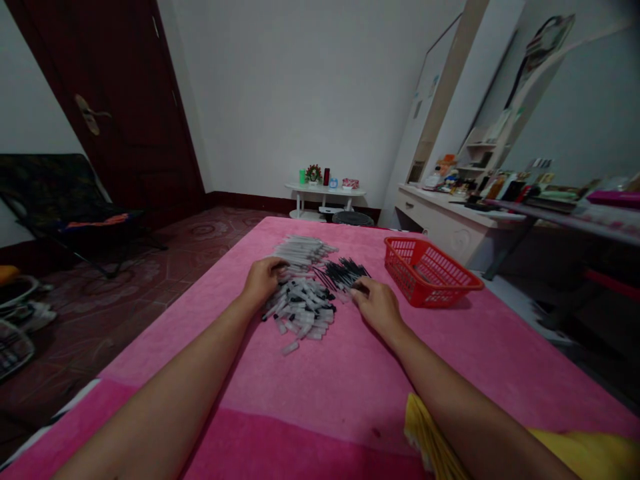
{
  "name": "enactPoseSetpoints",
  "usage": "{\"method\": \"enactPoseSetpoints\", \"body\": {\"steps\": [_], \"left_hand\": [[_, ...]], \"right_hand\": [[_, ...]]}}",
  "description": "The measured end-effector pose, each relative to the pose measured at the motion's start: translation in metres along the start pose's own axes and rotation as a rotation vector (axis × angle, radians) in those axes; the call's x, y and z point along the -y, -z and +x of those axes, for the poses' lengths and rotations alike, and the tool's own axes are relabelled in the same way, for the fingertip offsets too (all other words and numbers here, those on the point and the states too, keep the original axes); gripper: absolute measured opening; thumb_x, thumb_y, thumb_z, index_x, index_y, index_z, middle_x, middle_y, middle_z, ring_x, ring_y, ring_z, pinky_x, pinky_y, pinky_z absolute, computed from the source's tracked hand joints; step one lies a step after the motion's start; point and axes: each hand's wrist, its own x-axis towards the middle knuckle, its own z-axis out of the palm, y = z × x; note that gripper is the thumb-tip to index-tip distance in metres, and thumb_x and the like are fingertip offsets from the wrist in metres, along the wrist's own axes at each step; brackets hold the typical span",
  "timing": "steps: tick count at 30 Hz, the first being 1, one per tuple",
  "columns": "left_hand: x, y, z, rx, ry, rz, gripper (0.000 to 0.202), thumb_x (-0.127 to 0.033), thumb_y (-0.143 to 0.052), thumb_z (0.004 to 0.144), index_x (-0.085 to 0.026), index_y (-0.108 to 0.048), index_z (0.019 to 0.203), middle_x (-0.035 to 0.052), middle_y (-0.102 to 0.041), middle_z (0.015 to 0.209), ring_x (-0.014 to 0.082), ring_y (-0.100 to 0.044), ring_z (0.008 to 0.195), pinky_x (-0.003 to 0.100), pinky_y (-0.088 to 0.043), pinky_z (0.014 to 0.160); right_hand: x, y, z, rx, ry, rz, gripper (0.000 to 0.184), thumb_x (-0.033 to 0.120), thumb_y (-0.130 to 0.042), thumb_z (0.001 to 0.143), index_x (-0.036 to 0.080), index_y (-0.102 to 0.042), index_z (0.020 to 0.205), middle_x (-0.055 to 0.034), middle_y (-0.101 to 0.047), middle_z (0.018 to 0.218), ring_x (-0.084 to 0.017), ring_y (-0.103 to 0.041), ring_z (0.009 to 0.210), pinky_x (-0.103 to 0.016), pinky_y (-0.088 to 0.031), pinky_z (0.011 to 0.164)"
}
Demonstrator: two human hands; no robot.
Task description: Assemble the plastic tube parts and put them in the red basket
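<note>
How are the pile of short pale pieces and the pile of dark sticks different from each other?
The short pieces are mostly whitish; the dark sticks look mostly black. The short pieces are stubby, the dark sticks thin. The dark sticks lie by the right hand, the short pieces further left. Both lie piled on the pink cloth.

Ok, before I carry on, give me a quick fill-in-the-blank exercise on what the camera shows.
1. The plastic basket is ____ in colour.
2. The cloth under the basket is ____ in colour.
3. The thin dark rods are nearest the person's ____ hand.
4. The door stands on the picture's ____ side.

Missing words: red; pink; right; left.
</note>
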Motion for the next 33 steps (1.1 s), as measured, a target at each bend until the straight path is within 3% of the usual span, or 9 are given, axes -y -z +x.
{"method": "enactPoseSetpoints", "body": {"steps": [4,9,15,20,24,29,33], "left_hand": [[-0.002,0.001,-0.002,0.077,0.001,0.076,0.029,-0.03,-0.053,0.081,-0.021,-0.071,0.102,0.004,-0.072,0.103,0.02,-0.065,0.094,0.027,-0.049,0.078],[-0.016,0.007,-0.005,0.062,0.045,0.293,0.039,-0.045,-0.044,0.087,-0.02,-0.073,0.08,0.0064,-0.073,0.087,0.0205,-0.065,0.083,0.027,-0.047,0.071],[-0.007,0.004,0.0,0.045,0.108,0.266,0.034,-0.027,-0.051,0.082,-0.024,-0.068,0.111,0.0049,-0.07,0.112,0.0195,-0.064,0.096,0.026,-0.047,0.082],[-0.003,0.003,0.005,0.193,0.138,0.277,0.034,-0.031,-0.055,0.08,-0.028,-0.069,0.11,0.0039,-0.071,0.11,0.0221,-0.064,0.1,0.026,-0.047,0.076],[-0.006,0.003,0.009,0.243,0.127,0.318,0.037,-0.034,-0.06,0.076,-0.029,-0.068,0.112,0.0036,-0.072,0.107,0.0213,-0.065,0.097,0.024,-0.047,0.075],[-0.011,0.002,0.008,0.221,0.102,0.39,0.032,-0.034,-0.063,0.073,-0.029,-0.072,0.103,0.004,-0.072,0.103,0.0234,-0.064,0.097,0.026,-0.047,0.076],[-0.016,0.002,0.002,0.136,0.07,0.413,0.026,-0.036,-0.064,0.073,-0.027,-0.071,0.096,0.004,-0.071,0.101,0.0238,-0.062,0.096,0.028,-0.048,0.076]], "right_hand": [[-0.002,-0.002,0.001,-0.006,-0.039,0.031,0.016,0.03,-0.056,0.079,0.023,-0.068,0.086,-0.0015,-0.071,0.081,-0.016,-0.062,0.072,-0.023,-0.037,0.06],[-0.001,-0.002,0.002,-0.001,-0.043,0.041,0.016,0.03,-0.057,0.078,0.022,-0.069,0.085,-0.0024,-0.071,0.081,-0.016,-0.063,0.073,-0.023,-0.039,0.061],[-0.002,-0.005,0.002,0.001,-0.043,0.034,0.014,0.029,-0.058,0.078,0.022,-0.069,0.085,-0.0024,-0.072,0.082,-0.017,-0.063,0.074,-0.024,-0.04,0.064],[-0.004,-0.008,0.002,0.001,-0.042,0.042,0.015,0.029,-0.059,0.079,0.023,-0.069,0.087,-0.0025,-0.072,0.084,-0.017,-0.064,0.077,-0.024,-0.041,0.065],[-0.004,-0.009,0.003,0.015,-0.045,0.049,0.014,0.029,-0.059,0.079,0.023,-0.069,0.086,-0.0022,-0.072,0.084,-0.016,-0.064,0.077,-0.024,-0.042,0.066],[-0.004,-0.009,0.004,0.015,-0.042,0.042,0.014,0.029,-0.058,0.078,0.023,-0.069,0.085,-0.0023,-0.072,0.084,-0.017,-0.064,0.078,-0.024,-0.041,0.066],[-0.004,-0.007,0.004,0.015,-0.047,0.028,0.015,0.03,-0.058,0.078,0.023,-0.069,0.086,-0.0021,-0.072,0.083,-0.016,-0.063,0.074,-0.023,-0.04,0.063]]}}
